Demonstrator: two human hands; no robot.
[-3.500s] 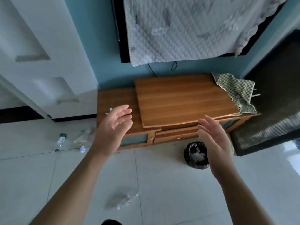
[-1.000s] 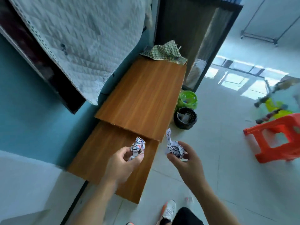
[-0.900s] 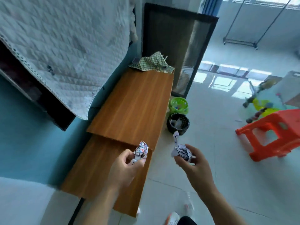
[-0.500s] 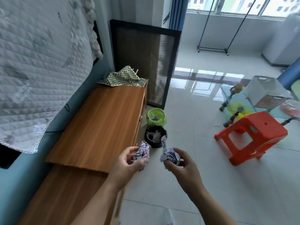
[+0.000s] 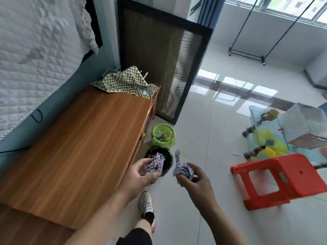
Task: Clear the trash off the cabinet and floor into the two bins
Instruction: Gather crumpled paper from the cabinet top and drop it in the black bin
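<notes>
In the head view, one crumpled printed paper (image 5: 155, 164) was clamped in the left hand (image 5: 139, 175) at lower centre, another paper wad (image 5: 183, 169) in the right hand (image 5: 193, 183). The black bin (image 5: 168, 160) and green bin (image 5: 163, 134) were seen just above, beside the wooden cabinet (image 5: 79, 149).

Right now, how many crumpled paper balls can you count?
2: one paper ball in the left hand, another in the right hand. More may be hidden inside the bins.

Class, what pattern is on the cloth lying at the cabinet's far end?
Green-and-cream check, on the cloth, seen in the head view.
</notes>
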